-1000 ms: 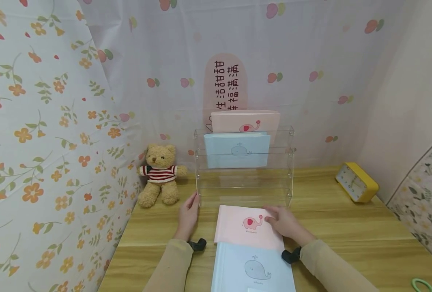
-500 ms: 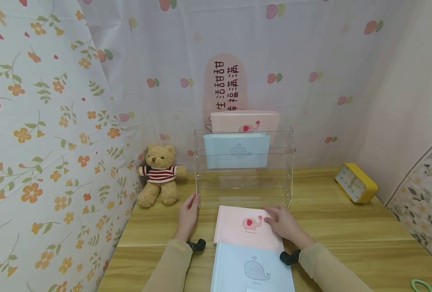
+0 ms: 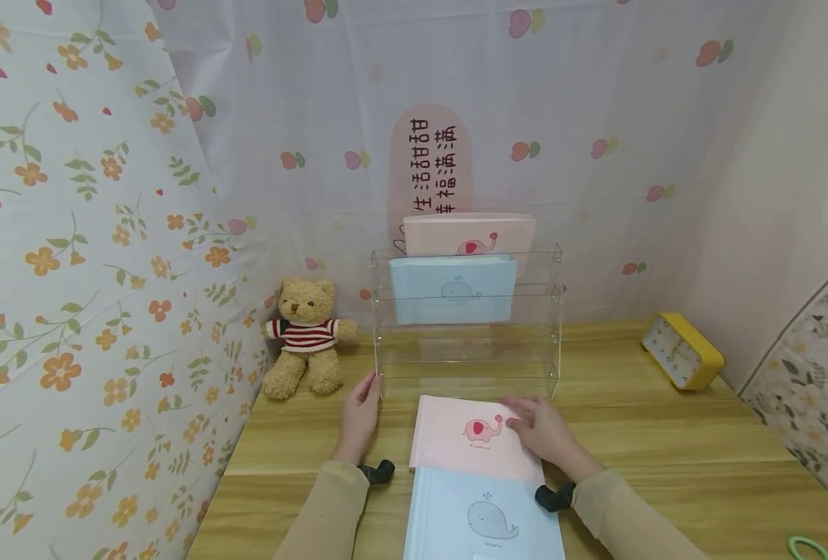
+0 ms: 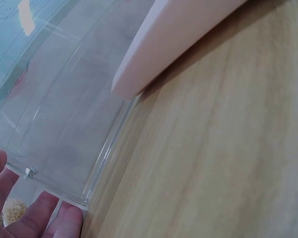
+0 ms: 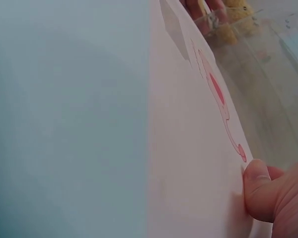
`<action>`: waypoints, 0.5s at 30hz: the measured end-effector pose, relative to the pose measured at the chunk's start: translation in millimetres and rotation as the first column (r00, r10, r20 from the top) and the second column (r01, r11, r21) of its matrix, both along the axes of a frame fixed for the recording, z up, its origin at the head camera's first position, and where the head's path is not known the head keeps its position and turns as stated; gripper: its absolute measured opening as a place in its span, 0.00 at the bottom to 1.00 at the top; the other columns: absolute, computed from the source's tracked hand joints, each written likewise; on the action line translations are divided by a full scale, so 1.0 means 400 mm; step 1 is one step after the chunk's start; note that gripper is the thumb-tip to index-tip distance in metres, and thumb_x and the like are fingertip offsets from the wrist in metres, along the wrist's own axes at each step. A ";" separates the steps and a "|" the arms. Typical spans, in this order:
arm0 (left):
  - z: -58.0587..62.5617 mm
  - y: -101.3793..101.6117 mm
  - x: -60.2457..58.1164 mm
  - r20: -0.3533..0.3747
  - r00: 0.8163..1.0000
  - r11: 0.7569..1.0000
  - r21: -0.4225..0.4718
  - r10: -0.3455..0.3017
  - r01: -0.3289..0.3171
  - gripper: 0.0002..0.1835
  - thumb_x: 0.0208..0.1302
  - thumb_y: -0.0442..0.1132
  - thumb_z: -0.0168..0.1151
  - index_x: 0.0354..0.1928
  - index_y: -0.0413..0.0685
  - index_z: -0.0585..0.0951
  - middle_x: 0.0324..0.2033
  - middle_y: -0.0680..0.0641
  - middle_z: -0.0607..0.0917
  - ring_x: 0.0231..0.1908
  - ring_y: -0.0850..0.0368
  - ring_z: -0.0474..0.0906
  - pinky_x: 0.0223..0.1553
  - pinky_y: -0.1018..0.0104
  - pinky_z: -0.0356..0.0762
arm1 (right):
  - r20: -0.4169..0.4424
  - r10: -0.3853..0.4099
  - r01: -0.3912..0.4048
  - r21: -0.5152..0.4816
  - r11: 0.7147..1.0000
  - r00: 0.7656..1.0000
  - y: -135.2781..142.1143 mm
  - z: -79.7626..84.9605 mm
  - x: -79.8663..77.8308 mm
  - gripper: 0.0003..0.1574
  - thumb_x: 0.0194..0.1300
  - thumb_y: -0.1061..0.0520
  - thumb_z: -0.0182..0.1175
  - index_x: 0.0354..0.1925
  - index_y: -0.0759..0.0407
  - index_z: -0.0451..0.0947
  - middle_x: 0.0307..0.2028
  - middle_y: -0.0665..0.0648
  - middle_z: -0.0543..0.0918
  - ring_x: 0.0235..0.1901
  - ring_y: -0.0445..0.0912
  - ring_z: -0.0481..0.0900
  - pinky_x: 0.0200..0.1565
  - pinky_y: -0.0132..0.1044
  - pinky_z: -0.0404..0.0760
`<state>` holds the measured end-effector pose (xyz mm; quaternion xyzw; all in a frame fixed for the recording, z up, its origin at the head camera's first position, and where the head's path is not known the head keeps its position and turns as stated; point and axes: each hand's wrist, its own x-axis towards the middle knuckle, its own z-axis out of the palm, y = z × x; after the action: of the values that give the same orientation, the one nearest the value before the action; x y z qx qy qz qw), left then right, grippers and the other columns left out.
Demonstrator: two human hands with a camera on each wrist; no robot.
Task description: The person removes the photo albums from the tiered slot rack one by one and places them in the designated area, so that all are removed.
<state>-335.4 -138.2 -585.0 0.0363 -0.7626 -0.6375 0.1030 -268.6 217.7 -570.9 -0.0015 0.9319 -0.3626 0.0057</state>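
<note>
My right hand [image 3: 543, 429] pinches the upper right corner of a pink book [image 3: 455, 435] with an elephant on its cover, thumb on top in the right wrist view. A light blue book [image 3: 448, 513] with a whale overlaps the pink book's lower part. My left hand [image 3: 359, 416] touches the left side of a clear acrylic rack [image 3: 469, 350]; in the left wrist view the fingertips [image 4: 69, 215] lie along the panel's edge by a small screw. In the rack stand another blue whale book [image 3: 414, 288] and, behind it, a pink elephant book [image 3: 427, 233].
A teddy bear [image 3: 309, 334] in a striped sweater sits left of the rack. The yellow clock [image 3: 683, 351] stands at the right back of the wooden table [image 3: 665, 451]. A green ring [image 3: 808, 542] lies at the right front. Printed curtains [image 3: 302, 93] hang behind.
</note>
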 end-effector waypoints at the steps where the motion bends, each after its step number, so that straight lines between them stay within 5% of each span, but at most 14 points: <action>1: 0.000 0.000 0.000 0.000 1.000 1.000 -0.003 0.001 -0.001 0.23 0.85 0.50 0.61 0.73 0.50 0.83 0.71 0.42 0.85 0.74 0.39 0.78 0.76 0.38 0.75 | 0.003 -0.003 0.003 -0.001 1.000 1.000 0.000 0.000 -0.001 0.28 0.75 0.53 0.72 0.70 0.45 0.84 0.68 0.71 0.78 0.66 0.72 0.79 0.68 0.76 0.78; 6: 0.000 -0.001 0.000 0.002 1.000 1.000 0.002 0.006 -0.006 0.22 0.84 0.49 0.62 0.73 0.51 0.84 0.70 0.41 0.86 0.73 0.39 0.80 0.74 0.38 0.77 | 0.011 -0.002 0.002 -0.004 1.000 1.000 0.004 0.011 -0.003 0.24 0.76 0.52 0.71 0.68 0.47 0.86 0.71 0.74 0.76 0.69 0.76 0.76 0.68 0.78 0.75; 15: -0.005 -0.002 -0.004 -0.011 1.000 1.000 0.025 0.006 -0.006 0.23 0.84 0.50 0.63 0.72 0.51 0.84 0.69 0.42 0.86 0.74 0.40 0.79 0.75 0.39 0.76 | -0.085 0.009 -0.010 -0.012 1.000 0.996 0.023 0.076 -0.020 0.20 0.78 0.54 0.68 0.64 0.60 0.85 0.63 0.72 0.82 0.59 0.67 0.84 0.61 0.62 0.89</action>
<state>-336.9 -139.1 -587.0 0.0366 -0.7538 -0.6470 0.1086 -276.6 227.0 -540.6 -0.0214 0.9290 -0.3680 -0.0320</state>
